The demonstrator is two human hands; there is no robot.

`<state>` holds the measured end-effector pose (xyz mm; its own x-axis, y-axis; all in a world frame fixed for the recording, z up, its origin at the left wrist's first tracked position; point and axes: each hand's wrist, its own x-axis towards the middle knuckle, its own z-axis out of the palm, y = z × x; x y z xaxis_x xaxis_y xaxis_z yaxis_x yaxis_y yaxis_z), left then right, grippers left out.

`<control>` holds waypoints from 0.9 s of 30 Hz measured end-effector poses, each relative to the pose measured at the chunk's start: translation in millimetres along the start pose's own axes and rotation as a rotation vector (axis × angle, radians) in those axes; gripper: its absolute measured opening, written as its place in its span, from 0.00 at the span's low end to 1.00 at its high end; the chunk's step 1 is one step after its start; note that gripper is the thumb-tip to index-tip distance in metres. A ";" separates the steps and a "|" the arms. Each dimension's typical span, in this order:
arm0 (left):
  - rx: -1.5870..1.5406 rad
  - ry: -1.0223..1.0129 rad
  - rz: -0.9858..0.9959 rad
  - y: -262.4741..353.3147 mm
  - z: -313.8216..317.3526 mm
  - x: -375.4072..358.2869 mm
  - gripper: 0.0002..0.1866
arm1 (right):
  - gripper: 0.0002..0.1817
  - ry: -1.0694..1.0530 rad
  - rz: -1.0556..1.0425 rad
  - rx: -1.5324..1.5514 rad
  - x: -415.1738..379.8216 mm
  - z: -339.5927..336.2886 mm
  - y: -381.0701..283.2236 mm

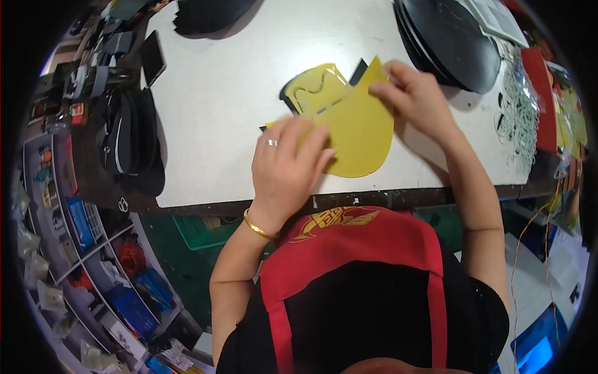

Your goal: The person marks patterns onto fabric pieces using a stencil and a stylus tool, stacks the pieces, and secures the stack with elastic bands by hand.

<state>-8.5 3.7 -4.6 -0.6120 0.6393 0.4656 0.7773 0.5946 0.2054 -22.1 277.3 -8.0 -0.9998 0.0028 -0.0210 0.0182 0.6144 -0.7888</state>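
A flat yellow template [358, 140] with cut slots and a wavy line in its upper tab lies over a black sheet piece [359, 72], whose dark edges show at the top and left. My left hand [288, 163], slightly blurred, has its fingers curled over the template's left corner and the thumb on its face. At the upper right corner, my right hand [418, 100] holds the template's edge between thumb and fingers. The black piece is mostly hidden under the yellow one.
Stacked black rounded pieces [451, 43] lie at the back right, with another black stack [212, 14] at the back left. White cords [517, 118] heap along the right side. Black pieces [131, 140] overhang the table's left edge. Shelves with parts [93, 255] stand lower left.
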 end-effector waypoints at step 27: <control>-0.064 -0.124 -0.238 14.1 19.8 -4.2 0.28 | 0.17 0.035 -0.088 -0.480 14.1 23.3 -4.2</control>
<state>2.2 19.1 -20.7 -0.7887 0.5424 0.2895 0.6147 0.7058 0.3521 -36.0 256.3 -19.2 -0.9972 -0.0442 0.0602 -0.0652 0.9079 -0.4141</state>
